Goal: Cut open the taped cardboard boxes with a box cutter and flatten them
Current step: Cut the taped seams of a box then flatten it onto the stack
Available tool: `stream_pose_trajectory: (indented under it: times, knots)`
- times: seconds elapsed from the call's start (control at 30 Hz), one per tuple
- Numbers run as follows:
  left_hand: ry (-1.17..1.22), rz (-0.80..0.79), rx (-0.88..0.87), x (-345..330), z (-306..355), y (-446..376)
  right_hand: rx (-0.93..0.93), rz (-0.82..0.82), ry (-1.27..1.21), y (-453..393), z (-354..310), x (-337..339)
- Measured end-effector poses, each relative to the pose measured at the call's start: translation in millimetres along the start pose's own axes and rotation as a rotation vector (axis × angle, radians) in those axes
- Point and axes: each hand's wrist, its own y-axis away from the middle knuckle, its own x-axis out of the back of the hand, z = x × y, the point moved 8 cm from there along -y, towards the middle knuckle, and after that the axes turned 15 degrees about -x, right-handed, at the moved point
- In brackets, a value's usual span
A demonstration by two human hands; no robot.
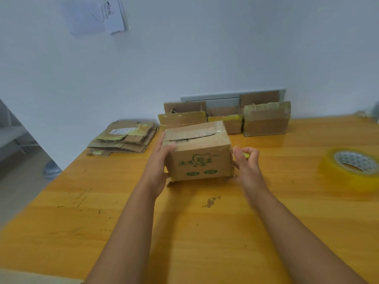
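One half-hidden yellow cutter point(246, 155) in right hand point(247, 160)

Tape roll point(354, 169) (right side) cropped

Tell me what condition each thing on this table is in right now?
Box with green print: upright, top tape slit, held at both sides.
Left hand: pressed flat on box.
Right hand: curled round a yellow object.
Flattened boxes: stacked flat.
Back boxes: taped shut.
Tape roll: lying flat.

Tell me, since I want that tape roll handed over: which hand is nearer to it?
Right. The right hand is at the box's right side, facing the tape roll; the left hand holds the box's far left side.
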Motion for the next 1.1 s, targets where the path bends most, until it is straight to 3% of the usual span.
stream_pose_trajectory:
  times: [0.3,0.4,0.57,0.7,0.87,0.97,1.1]
  knots:
    - [-0.067,-0.149,-0.136,-7,19,11,-0.161,0.021,-0.089,10,-12,-9]
    - [-0.064,-0.1,-0.166,-2,14,21,-0.18,0.023,0.007,15,-5,-5]
    - [-0.106,-0.154,-0.195,0,2,31,-0.127,0.105,0.177,16,-6,5]
    - [-0.309,-0.074,-0.178,13,-9,29,-0.015,0.205,0.394,12,-8,9]
    - [-0.654,-0.096,-0.398,4,-4,25,-0.12,0.167,0.325,9,26,10]
    - [-0.847,-0.205,-0.319,-10,-9,20,-0.12,0.182,0.274,6,25,9]
    - [-0.917,-0.17,-0.312,-2,-1,13,-0.057,0.217,0.382,8,13,11]
